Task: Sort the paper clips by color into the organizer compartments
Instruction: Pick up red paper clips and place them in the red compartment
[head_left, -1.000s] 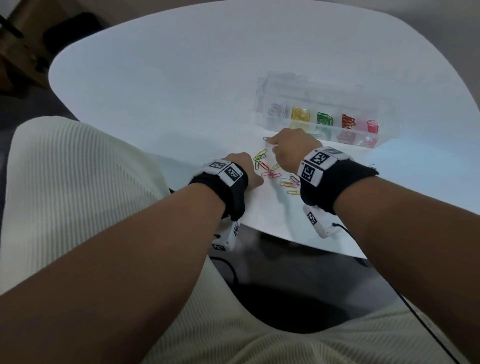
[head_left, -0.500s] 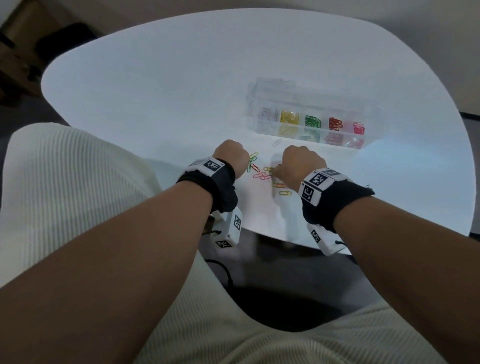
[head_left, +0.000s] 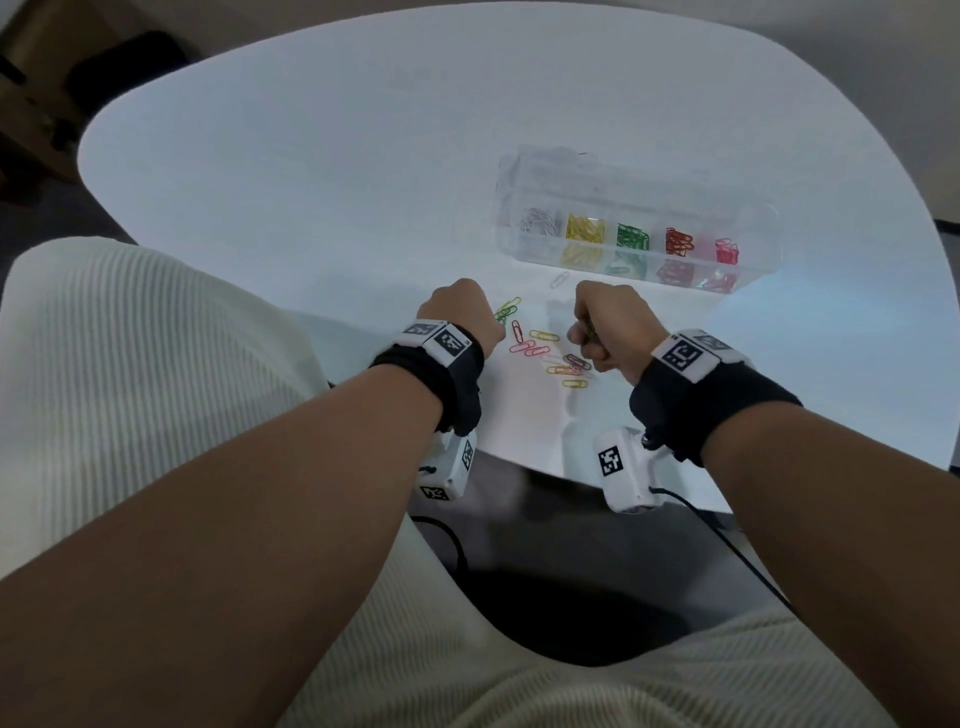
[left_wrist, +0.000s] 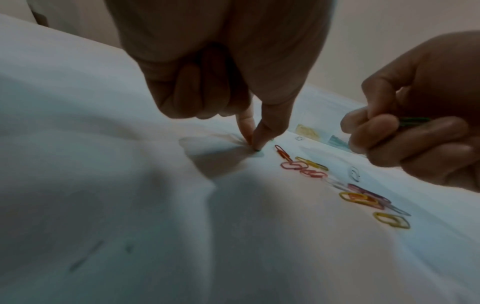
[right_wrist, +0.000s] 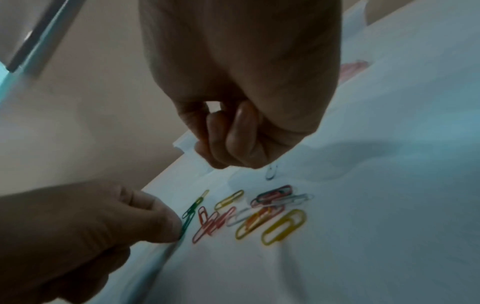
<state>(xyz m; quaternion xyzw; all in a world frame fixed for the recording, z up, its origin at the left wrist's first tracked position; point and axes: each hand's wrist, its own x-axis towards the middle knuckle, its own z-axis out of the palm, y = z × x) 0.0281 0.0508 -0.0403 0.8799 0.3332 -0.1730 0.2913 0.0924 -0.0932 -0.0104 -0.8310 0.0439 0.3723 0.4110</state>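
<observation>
Several loose paper clips (head_left: 550, 353) in pink, yellow, red and silver lie on the white table (head_left: 311, 182) between my hands. My left hand (head_left: 460, 312) pinches the end of a green clip (right_wrist: 191, 214) that lies on the table, thumb and forefinger tips (left_wrist: 255, 144) pressed down together. Just above the pile, my right hand (head_left: 587, 338) is curled and grips a green clip (left_wrist: 413, 120) in its fingers. The clear organizer (head_left: 758, 218) behind holds silver, yellow, green (head_left: 632, 236), red and pink clips in separate compartments.
One silver clip (head_left: 558, 280) lies alone between the pile and the organizer. The table's near edge (head_left: 519, 462) runs just behind my wrists, and my lap in pale ribbed cloth (head_left: 130, 415) is below it. Cables hang from both wrist cameras.
My right hand has drawn back from the lone silver clip to above the pile and turned its palm leftward. My left hand has moved forward onto the green clips.
</observation>
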